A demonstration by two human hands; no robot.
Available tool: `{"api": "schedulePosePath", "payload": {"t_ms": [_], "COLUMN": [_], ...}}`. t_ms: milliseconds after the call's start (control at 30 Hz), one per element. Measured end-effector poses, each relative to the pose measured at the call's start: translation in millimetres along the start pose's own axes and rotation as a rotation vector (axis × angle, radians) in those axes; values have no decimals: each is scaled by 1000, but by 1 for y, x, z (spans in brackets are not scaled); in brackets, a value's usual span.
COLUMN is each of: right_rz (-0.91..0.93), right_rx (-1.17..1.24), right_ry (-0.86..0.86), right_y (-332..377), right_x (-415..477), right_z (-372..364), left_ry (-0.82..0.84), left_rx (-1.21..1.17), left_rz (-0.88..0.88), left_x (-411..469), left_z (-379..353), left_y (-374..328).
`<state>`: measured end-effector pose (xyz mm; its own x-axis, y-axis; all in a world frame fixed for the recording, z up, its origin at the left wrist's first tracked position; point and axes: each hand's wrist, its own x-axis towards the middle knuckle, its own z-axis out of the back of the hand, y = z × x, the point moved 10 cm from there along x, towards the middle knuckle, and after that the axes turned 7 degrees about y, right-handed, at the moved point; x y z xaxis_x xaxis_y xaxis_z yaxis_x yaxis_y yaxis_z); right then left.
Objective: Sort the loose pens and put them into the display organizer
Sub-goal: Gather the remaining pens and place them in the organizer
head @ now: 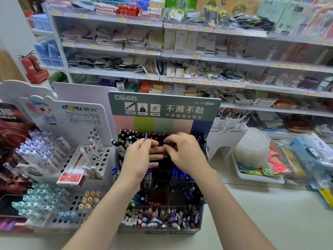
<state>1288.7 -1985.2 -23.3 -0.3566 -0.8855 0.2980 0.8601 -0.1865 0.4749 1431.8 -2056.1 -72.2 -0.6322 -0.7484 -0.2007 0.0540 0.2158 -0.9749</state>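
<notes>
Now left hand (138,156): fingers pinch pen (146,137);
right hand (186,153): fingers curled, hold unclear;
risk: crowded organizer (162,231) below fingers may snag pen

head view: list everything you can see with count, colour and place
display organizer: one, green header, centre of counter
pens: many, black, red, blue and pastel, in its compartments
loose pen: one, grey tip showing, above the back row
white stand: one, left of the organizer, holds purple and teal pens
box: one, red and white, lying on the white stand
tray: one, white, right on counter, holds colourful packets
fire extinguishers: two, red, far left
shelves: several, white, behind, stocked with goods
left hand: pinches the loose pen
right hand: fingers curled over the back row, grip unclear
</notes>
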Motion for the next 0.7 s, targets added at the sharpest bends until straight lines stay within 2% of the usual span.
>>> {"api": "schedulePosePath", "payload": {"t_ms": [67, 167, 267, 433, 500, 567, 633, 700], "right_rz": [35, -37, 79, -40, 5, -15, -104, -165], "right_rx": [-118, -335, -387, -389, -271, 42, 386, 515], "right_ry": [14, -178, -113, -246, -261, -278, -152, 48], "right_y": [5, -4, 5, -1, 11, 19, 20, 27], "right_x": [-3, -6, -11, -16, -24, -39, -55, -73], "right_z": [-7, 4, -13, 7, 9, 18, 7, -17], "left_ry": [-38, -60, -49, 64, 66, 56, 58, 51], "left_rx": [81, 128, 33, -192, -189, -169, -218, -284], "left_rz": [-44, -46, -11, -25, -52, -81, -89, -99], "left_x": [2, 6, 4, -6, -8, -8, -9, -11], "left_z": [6, 14, 18, 11, 15, 20, 22, 24], "left_y": [-1, 5, 13, 12, 11, 11, 13, 16]}}
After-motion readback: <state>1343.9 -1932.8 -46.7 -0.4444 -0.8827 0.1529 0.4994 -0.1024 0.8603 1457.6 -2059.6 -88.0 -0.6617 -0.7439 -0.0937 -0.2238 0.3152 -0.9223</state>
